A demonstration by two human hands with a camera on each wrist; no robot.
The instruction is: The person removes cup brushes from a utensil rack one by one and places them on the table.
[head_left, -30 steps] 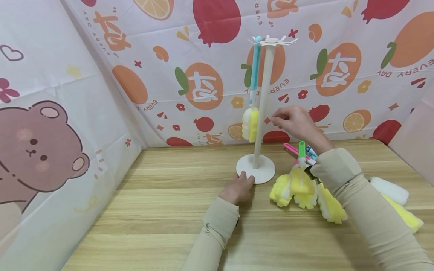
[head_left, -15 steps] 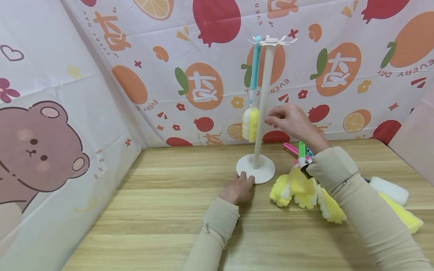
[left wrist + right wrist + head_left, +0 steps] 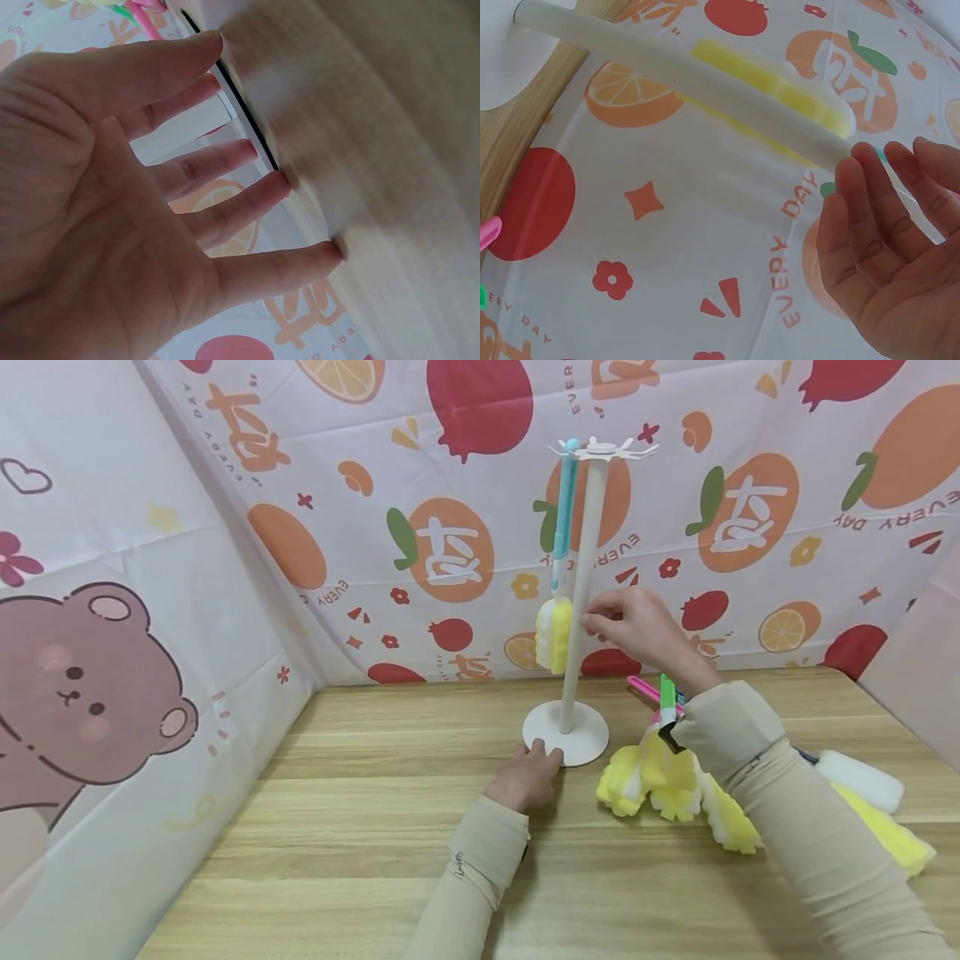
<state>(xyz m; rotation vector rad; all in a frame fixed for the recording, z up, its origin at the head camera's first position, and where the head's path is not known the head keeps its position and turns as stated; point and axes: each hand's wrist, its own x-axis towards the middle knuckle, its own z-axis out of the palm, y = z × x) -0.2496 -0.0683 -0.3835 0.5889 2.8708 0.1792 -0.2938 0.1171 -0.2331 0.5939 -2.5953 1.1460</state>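
A white stand (image 3: 588, 552) with a round base (image 3: 534, 727) and a ring of hooks on top stands on the table. On one hook hangs a sponge brush (image 3: 553, 635) with a blue handle and a yellow and white head. My left hand (image 3: 525, 779) rests at the front edge of the base; in the left wrist view its fingers (image 3: 225, 217) are spread, tips on the table and base edge. Beside the pole is my right hand (image 3: 637, 625), holding nothing, fingers loosely bent. Its fingertips are at the pole, but whether they touch it I cannot tell.
Several sponge brushes lie piled right of the base, among them one with a green handle (image 3: 667, 702) and one with a pink handle (image 3: 642, 688). Further right, partly behind my sleeve, lie a white sponge head (image 3: 861, 781) and a yellow sponge (image 3: 892, 835). Printed cloth (image 3: 360, 635) forms the walls.
My right hand has shifted slightly left, closer to the pole, and its forearm moved with it. The left hand, stand and hanging brush have stayed in place.
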